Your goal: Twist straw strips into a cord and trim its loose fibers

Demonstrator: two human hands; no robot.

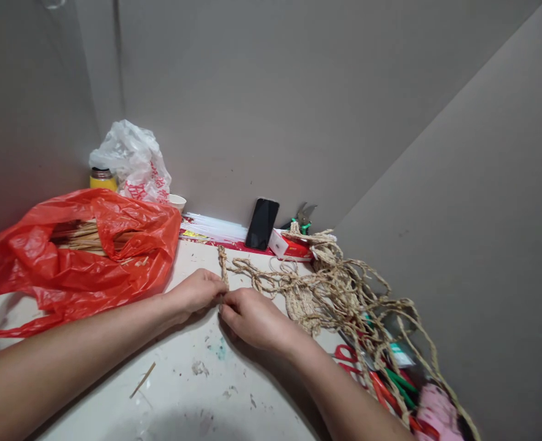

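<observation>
Head view: the left hand [201, 290] and right hand [255, 317] pinch the near end of a braid [223, 264] on the table [169, 380]. Working that end seems the step; the next move likely calls for steady tension.

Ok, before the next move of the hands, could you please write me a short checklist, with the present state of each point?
1. Left hand on the cord: ok, its fingers are pinched at the near end.
2. Right hand beside it: ok, its fingers are closed at the same place.
3. Near end of the cord in good order: cannot tell, the fingers hide it.
4. Red bag free of the left forearm: cannot tell, they overlap in this view.
5. Scissors free of rope: not ok, strands trail among the tools there.
6. Phone out of the way: ok, it leans behind the hands.
</observation>
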